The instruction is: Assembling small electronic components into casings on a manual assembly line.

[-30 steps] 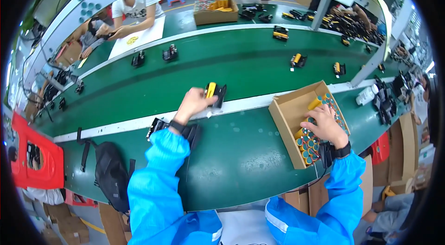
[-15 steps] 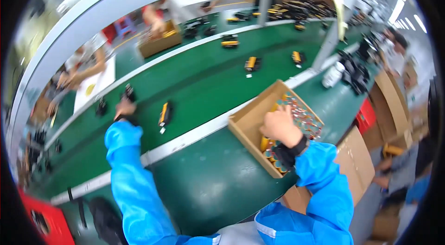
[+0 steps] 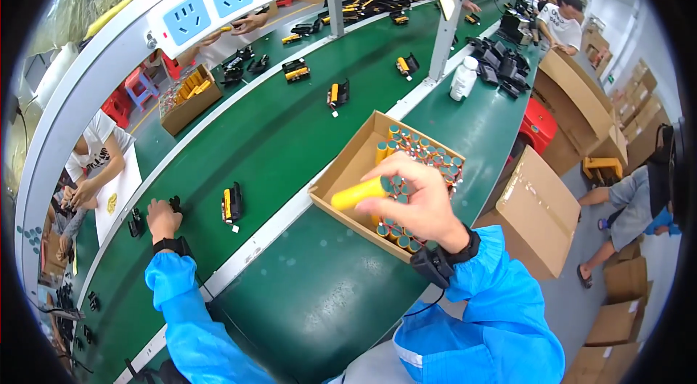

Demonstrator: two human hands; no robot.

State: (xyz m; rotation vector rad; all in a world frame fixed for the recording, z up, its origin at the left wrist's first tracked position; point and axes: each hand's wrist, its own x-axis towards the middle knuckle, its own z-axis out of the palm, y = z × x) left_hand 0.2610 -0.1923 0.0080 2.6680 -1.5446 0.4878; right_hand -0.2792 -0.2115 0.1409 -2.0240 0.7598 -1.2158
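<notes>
Right hand point(image 3: 417, 199) up front, fingers closed around a yellow battery cell point(image 3: 359, 194) held level, just above the open cardboard box point(image 3: 348, 166) of upright cells on the green table point(image 3: 305, 289). A firm pinch near the cell's end and a clean lift clear of its neighbours look best. Further out, the left hand point(image 3: 162, 218) rests on the belt by a small black part point(image 3: 136, 223); whether it grips, I cannot tell. A black-and-yellow holder point(image 3: 231, 203) lies just beside. Beyond, more holders ride the conveyor point(image 3: 290, 115).
</notes>
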